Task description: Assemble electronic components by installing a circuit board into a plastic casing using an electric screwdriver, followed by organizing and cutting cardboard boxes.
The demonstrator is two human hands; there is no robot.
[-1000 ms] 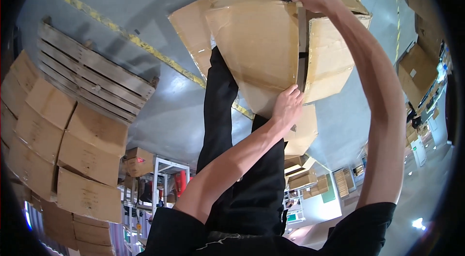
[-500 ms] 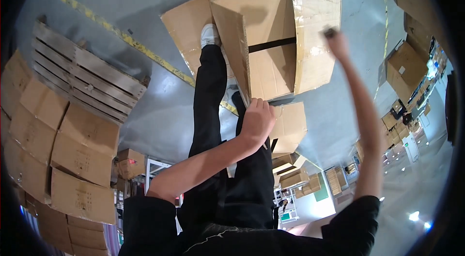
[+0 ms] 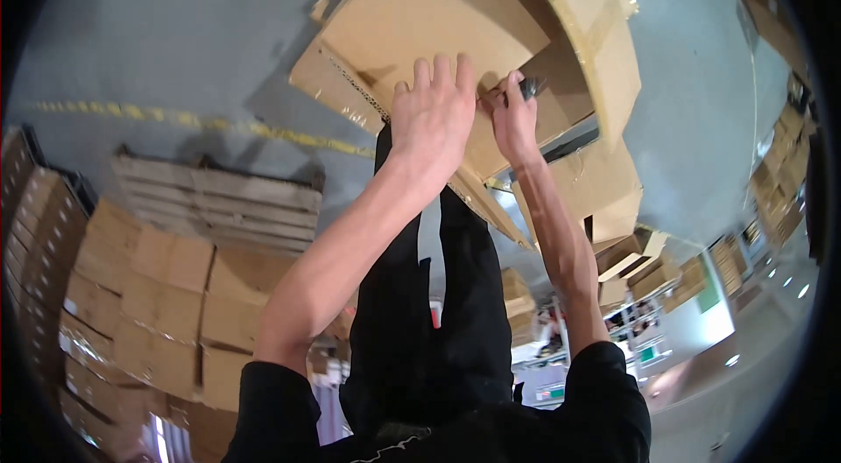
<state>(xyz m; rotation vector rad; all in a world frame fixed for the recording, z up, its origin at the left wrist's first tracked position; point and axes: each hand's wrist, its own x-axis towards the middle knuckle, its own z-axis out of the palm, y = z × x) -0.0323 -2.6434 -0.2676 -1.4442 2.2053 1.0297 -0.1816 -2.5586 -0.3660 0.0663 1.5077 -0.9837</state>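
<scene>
A large open cardboard box [image 3: 438, 7] lies in front of me, its flaps and taped edges spread out. My left hand [image 3: 431, 113] lies over the box's near side by the cut edge, fingers stretched out and slightly apart. Close to its right, my right hand [image 3: 513, 120] is closed round a small black tool [image 3: 529, 87] above the cardboard. The tool's exact kind is hard to make out, and the hand covers part of it. A lower flap [image 3: 591, 187] hangs out on the right, near my right forearm.
A wooden pallet [image 3: 219, 191] lies on the floor at left, beyond stacked cardboard boxes [image 3: 162, 288]. A yellow floor line [image 3: 236, 126] crosses behind it. More cartons and shelving [image 3: 644, 332] stand at lower right.
My right hand has come in from the far right to beside my left. My left hand has moved from pinching the flap's edge to lying over the box. The box appears closer.
</scene>
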